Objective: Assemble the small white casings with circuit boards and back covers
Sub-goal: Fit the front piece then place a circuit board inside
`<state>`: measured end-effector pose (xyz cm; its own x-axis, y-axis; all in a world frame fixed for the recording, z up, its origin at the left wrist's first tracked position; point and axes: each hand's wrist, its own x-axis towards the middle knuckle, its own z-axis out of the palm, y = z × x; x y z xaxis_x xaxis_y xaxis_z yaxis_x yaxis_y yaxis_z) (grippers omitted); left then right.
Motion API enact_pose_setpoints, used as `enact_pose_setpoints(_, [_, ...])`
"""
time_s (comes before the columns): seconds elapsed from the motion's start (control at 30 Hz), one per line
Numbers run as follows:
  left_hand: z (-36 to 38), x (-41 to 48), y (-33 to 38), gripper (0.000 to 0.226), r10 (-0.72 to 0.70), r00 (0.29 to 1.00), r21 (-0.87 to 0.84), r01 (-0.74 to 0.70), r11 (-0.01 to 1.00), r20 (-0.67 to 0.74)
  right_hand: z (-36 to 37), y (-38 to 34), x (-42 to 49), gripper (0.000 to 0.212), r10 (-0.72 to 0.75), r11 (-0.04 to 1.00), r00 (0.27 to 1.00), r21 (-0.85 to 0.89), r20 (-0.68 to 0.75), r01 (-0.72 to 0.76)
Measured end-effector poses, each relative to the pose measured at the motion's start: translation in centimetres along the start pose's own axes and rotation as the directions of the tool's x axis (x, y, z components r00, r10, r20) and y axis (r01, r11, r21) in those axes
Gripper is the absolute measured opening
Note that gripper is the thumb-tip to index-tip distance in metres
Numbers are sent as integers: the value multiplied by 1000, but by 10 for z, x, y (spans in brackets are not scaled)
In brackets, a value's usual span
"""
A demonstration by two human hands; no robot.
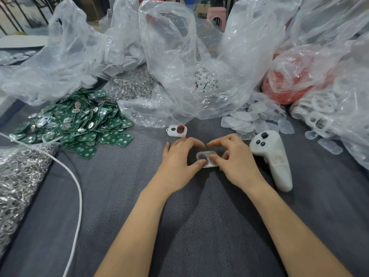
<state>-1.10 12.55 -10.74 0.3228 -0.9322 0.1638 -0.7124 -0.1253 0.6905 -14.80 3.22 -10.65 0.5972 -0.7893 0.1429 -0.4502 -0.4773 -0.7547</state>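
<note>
Hands at the near middle of the grey cloth-covered surface (119, 206): left hand (177, 162) and right hand (235, 162), both pinching one small rounded translucent white casing (207, 160) that lies flat on the cloth between them. Thumbs pressed onto its top, other fingers curled and arched over its far side. Looks like a closing step on this unit, something dark showing through it; cannot tell whether fully snapped shut.

Just beyond the left fingertips, one white casing with a red oval ring (177, 130), seemingly the only finished piece, so hardly started.

Beside the right hand, one white plastic handheld controller (273, 156). Toward the left edge, one white cable (77, 188) and one clear bag of shiny metal rings (20, 176).

Farther along the left edge, a heap of green square circuit boards (75, 124), too many to count. Toward the far right, clear plastic back covers (257, 120), dozens. Along the far edge, crumpled clear plastic bags (169, 47), at least four.
</note>
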Motion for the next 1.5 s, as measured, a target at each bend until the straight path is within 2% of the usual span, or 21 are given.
enact_pose_setpoints(0.1, [0,0,0,17,24,1000,27,-24,999,14,-2,1,0,21,25,998,999,52,26,-27])
enact_pose_setpoints(0.2, [0,1,-2,18,18,1000,45,-19,999,19,-5,4,1,14,110,977,994,183,27,-113])
enact_pose_setpoints(0.27, [0,0,-2,19,38,999,60,-39,997,18,-6,5,0,18,152,958,988,244,19,-152])
enact_pose_setpoints(0.47, [-1,1,-2,20,73,997,55,-74,996,9,-6,3,0,18,166,952,986,261,5,-161])
enact_pose_setpoints(0.53, [0,1,-2,25,54,999,58,-54,997,2,-4,2,0,18,148,963,989,229,-6,-143])
enact_pose_setpoints(0.67, [3,0,-2,33,50,999,124,-50,991,-1,1,-2,-1,10,4,997,998,-78,-57,-8])
enact_pose_setpoints(0.77, [4,1,-2,30,59,998,164,-58,985,-1,4,-3,-3,10,-54,981,997,-191,-54,43])
enact_pose_setpoints(0.97, [4,1,-3,32,86,996,141,-84,986,-4,2,-2,-3,15,-83,986,993,-151,-85,69])
enact_pose_setpoints(1.13, [4,2,-3,18,76,997,139,-75,988,-1,4,-1,-2,15,-52,979,995,-203,-84,35])
enact_pose_setpoints(1.33, [5,3,-4,13,76,997,142,-76,987,-1,3,-2,0,16,-24,978,997,-207,-73,9])
enact_pose_setpoints(1.4, [6,3,-5,15,91,996,139,-88,986,-13,2,-2,-2,15,-28,981,998,-192,-63,15])
enact_pose_setpoints(1.5, [7,1,-6,32,107,994,64,-104,992,-38,-1,2,-7,20,-55,993,995,-113,-80,46])
